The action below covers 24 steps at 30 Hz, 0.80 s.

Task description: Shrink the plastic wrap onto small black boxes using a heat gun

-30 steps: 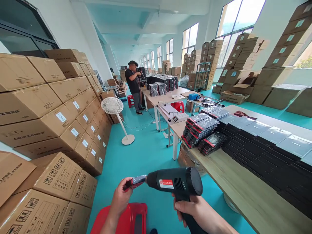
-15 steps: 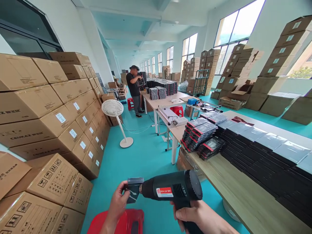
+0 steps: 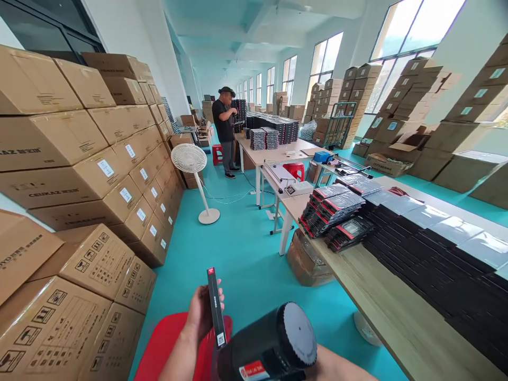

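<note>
Held edge-up in my left hand (image 3: pixel 196 313) is a thin black box (image 3: pixel 216 307), with a red tip at its far end and a small QR label at the near end. My fingers wrap around its side. A black heat gun (image 3: pixel 264 344) with a red and white label is in the grip of my right hand (image 3: pixel 331 364). Its rear cap faces up toward me, and the nozzle points down and left, close to the box's near end. The heat gun hides the fingers of that hand. Below my left hand stands a red stool (image 3: pixel 164 338).
On the right, a long table (image 3: pixel 371 283) bears stacked black flat boxes (image 3: pixel 420 259) and wrapped red-edged packs (image 3: pixel 331 203). Cartons (image 3: pixel 91 174) line the left side. A white fan (image 3: pixel 198 180) stands ahead. Beyond it, a person (image 3: pixel 226 129) works at another table (image 3: pixel 273 153).
The black box has turned from its flat face to its narrow edge. My right hand has brought the heat gun lower and left, tilting its rear cap toward me. The view has shifted slightly.
</note>
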Available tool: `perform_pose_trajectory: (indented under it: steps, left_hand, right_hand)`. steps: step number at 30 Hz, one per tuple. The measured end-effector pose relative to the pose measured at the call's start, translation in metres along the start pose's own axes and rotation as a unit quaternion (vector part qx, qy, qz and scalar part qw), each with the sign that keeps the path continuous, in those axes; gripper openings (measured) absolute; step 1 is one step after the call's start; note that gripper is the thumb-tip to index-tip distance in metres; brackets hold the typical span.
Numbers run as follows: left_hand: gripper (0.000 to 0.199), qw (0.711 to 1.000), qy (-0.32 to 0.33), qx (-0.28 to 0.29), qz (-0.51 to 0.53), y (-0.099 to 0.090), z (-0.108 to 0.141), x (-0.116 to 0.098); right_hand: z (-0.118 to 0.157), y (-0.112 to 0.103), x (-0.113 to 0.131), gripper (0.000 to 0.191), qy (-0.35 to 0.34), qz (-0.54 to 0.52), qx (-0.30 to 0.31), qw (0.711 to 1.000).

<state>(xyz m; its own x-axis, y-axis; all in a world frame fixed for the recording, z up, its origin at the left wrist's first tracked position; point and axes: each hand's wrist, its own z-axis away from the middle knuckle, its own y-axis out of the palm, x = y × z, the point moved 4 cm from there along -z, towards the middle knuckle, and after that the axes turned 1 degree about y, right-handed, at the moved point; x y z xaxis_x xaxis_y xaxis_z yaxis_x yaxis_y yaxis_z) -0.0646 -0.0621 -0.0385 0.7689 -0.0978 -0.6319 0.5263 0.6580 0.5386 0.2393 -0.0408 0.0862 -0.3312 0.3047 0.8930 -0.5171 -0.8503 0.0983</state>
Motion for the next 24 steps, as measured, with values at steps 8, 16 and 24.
perform_pose_trajectory:
  steps: [8,16,24]
  left_hand:
    - [0.057,0.968,-0.145,0.152,0.139,-0.007,0.005,0.033]
    - [0.039,0.986,-0.122,0.086,0.072,-0.014,-0.010,0.037]
    - [0.045,0.985,-0.064,0.002,0.162,-0.028,-0.026,-0.005]
  right_hand:
    - [-0.024,-0.019,-0.032,0.029,0.084,-0.170,-0.117,0.975]
    - [-0.076,0.006,0.022,0.028,0.052,-0.191,-0.034,0.980]
    - [-0.034,0.001,-0.024,0.034,0.122,-0.106,-0.137,0.977]
